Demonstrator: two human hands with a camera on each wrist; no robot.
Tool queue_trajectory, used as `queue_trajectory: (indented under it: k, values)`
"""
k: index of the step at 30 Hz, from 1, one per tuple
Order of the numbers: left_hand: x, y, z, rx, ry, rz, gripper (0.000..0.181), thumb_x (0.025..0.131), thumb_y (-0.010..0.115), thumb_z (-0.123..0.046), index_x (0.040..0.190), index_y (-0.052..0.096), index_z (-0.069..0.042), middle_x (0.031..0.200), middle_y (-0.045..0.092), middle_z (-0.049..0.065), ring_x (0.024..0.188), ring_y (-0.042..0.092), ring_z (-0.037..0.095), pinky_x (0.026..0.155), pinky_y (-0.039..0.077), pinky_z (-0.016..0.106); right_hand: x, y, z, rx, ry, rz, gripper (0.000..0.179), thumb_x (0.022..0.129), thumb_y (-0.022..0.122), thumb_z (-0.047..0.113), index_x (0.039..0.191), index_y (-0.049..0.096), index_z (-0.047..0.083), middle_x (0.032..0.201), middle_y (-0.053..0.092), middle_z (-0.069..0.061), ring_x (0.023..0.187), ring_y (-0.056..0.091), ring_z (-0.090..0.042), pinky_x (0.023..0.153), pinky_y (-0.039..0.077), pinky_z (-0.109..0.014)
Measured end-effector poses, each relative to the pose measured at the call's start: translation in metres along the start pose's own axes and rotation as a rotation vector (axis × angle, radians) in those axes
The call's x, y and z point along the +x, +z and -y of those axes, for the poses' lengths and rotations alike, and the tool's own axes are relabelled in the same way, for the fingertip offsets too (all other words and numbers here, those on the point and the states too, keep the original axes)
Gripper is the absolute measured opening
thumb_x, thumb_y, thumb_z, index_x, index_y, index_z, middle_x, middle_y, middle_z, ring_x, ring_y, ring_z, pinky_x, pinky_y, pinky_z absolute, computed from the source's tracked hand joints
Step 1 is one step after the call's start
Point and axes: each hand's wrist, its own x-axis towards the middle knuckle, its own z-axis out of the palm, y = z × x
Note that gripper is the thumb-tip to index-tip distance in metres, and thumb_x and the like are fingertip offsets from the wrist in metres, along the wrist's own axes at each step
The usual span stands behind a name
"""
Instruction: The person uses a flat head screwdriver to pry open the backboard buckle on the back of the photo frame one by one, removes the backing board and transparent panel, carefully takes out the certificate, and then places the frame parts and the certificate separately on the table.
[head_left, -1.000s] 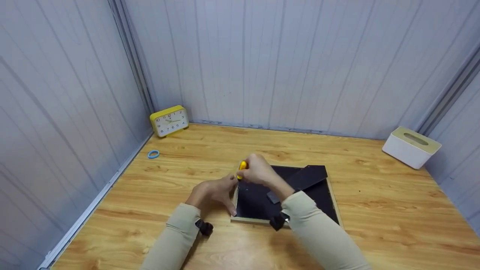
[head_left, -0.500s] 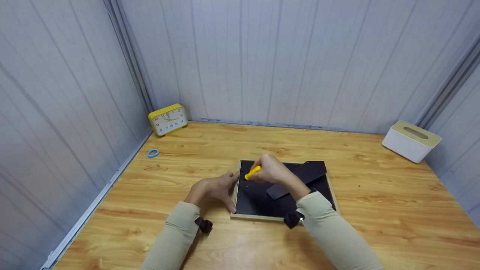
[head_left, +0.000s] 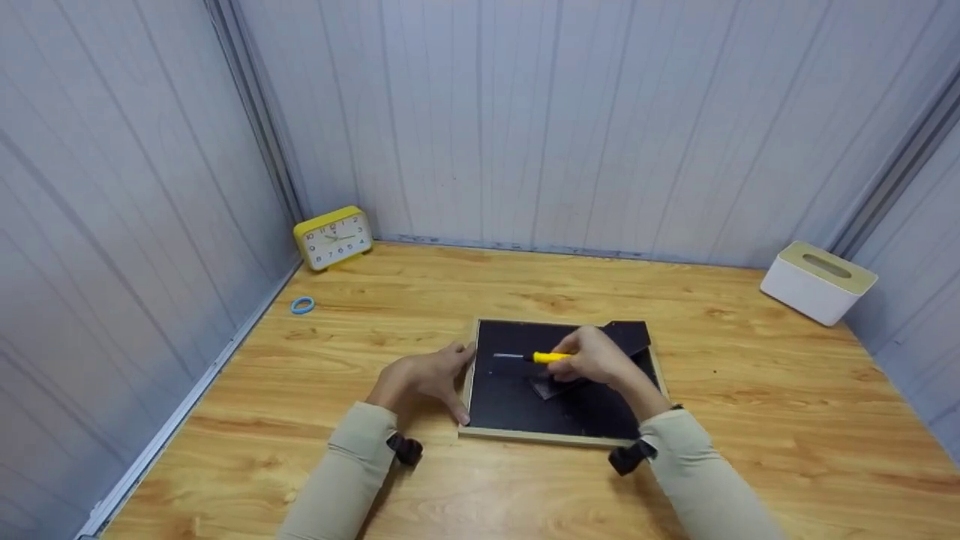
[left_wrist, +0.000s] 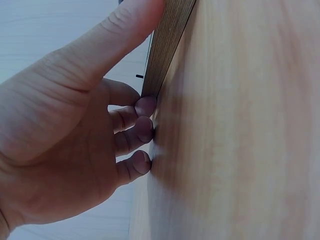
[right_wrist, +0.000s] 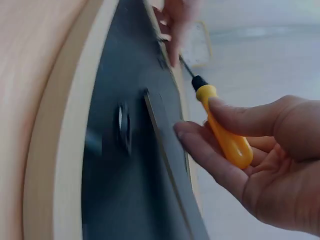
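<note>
Pale tan rectangular wooden frame [head_left: 536,437], fine-lined grain; flat black backing panel [head_left: 517,409]. Yellow-handled screwdriver [head_left: 546,358]: black collar [right_wrist: 198,82], silver-grey shaft [head_left: 508,355]. Honey wood-grain worktop [head_left: 787,420], brown streaks. Left of frame: boxy yellow clock [head_left: 334,238], white dial; light-blue ring [head_left: 293,307].

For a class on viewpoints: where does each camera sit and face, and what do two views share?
Head: worn on the head, facing forward and down at a picture frame; left hand, right hand and sleeves show.
Left wrist: worn there, facing the frame's side; left hand shows.
Right wrist: worn there, facing across the frame; right hand, holding a yellow-handled screwdriver, and part of the left show.
Head and right wrist share the screwdriver.
</note>
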Motion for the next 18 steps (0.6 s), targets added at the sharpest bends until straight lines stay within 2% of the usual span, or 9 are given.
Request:
queue_trajectory:
  k: [5, 9, 13, 15, 18]
  values:
    - [0.000, 0.002, 0.000, 0.003, 0.022, 0.004, 0.134, 0.068, 0.092, -0.042, 0.160, 0.003, -0.003, 0.142, 0.033, 0.014, 0.131, 0.035, 0.023, 0.113, 0.031, 0.039, -0.018, -0.041, -0.030, 0.088, -0.032, -0.076, 0.028, 0.088, 0.075, 0.001, 0.112, 0.070, -0.012, 0.103, 0.070, -0.023, 0.084, 0.074, -0.028, 0.075, 0.059, -0.036]
    - [-0.001, 0.002, 0.001, -0.001, 0.009, 0.003, 0.134, 0.068, 0.092, -0.043, 0.160, 0.004, -0.003, 0.152, 0.027, 0.018, 0.142, 0.028, 0.026, 0.116, 0.026, 0.041, -0.032, -0.071, -0.055, 0.107, -0.060, -0.101, 0.037, 0.090, 0.076, 0.008, 0.119, 0.066, -0.013, 0.107, 0.069, -0.024, 0.089, 0.073, -0.027, 0.079, 0.058, -0.037]
    - [-0.001, 0.001, 0.001, 0.001, 0.000, -0.001, 0.134, 0.068, 0.092, -0.044, 0.160, 0.004, -0.004, 0.158, 0.019, 0.021, 0.147, 0.020, 0.029, 0.118, 0.022, 0.042, -0.041, -0.092, -0.079, 0.152, -0.091, -0.133, 0.043, 0.091, 0.075, 0.013, 0.123, 0.063, -0.014, 0.108, 0.070, -0.023, 0.092, 0.072, -0.024, 0.082, 0.058, -0.035]
    - [-0.001, 0.001, 0.001, 0.006, 0.000, -0.004, 0.135, 0.067, 0.092, -0.044, 0.160, 0.004, -0.003, 0.158, 0.020, 0.021, 0.147, 0.021, 0.029, 0.118, 0.022, 0.041, -0.043, -0.099, -0.092, 0.165, -0.119, -0.121, 0.043, 0.094, 0.072, 0.015, 0.124, 0.061, -0.014, 0.109, 0.069, -0.021, 0.093, 0.070, -0.021, 0.083, 0.057, -0.031]
    - [0.001, 0.001, -0.001, 0.013, 0.002, -0.001, 0.135, 0.067, 0.092, -0.045, 0.160, 0.003, -0.003, 0.157, 0.022, 0.021, 0.146, 0.023, 0.029, 0.118, 0.023, 0.041, -0.046, -0.106, -0.111, 0.202, -0.155, -0.023, 0.043, 0.100, 0.064, 0.016, 0.126, 0.051, -0.016, 0.108, 0.061, -0.020, 0.092, 0.061, -0.020, 0.079, 0.054, -0.027]
